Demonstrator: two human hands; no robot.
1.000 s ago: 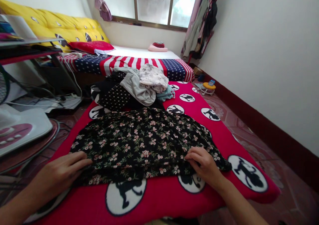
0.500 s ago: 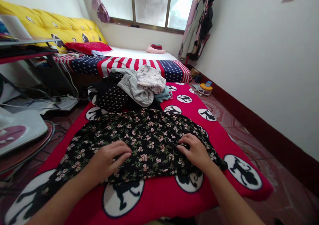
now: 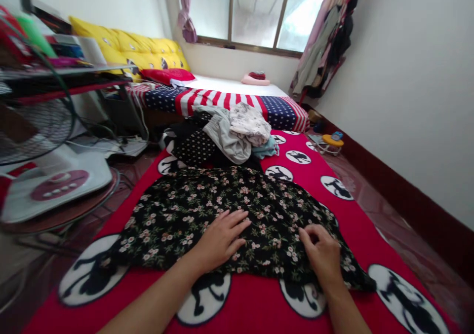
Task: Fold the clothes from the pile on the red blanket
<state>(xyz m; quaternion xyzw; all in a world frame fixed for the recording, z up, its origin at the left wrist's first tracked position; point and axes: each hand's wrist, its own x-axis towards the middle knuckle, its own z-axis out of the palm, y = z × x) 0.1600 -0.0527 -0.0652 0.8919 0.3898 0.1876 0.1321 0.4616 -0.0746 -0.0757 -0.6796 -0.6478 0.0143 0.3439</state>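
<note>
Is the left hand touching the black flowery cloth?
Touching. The head view shows the left hand lying flat, fingers spread, on the black flowery cloth, no gap.

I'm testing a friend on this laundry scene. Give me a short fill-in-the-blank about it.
1. Both hands rest on a black garment printed with small ____.
2. The garment lies spread on a ____ blanket with black-and-white circles.
3. The left hand lies ____ on the cloth, fingers spread.
4. The right hand rests near the garment's ____ edge.

Missing words: flowers; red; flat; right
</note>
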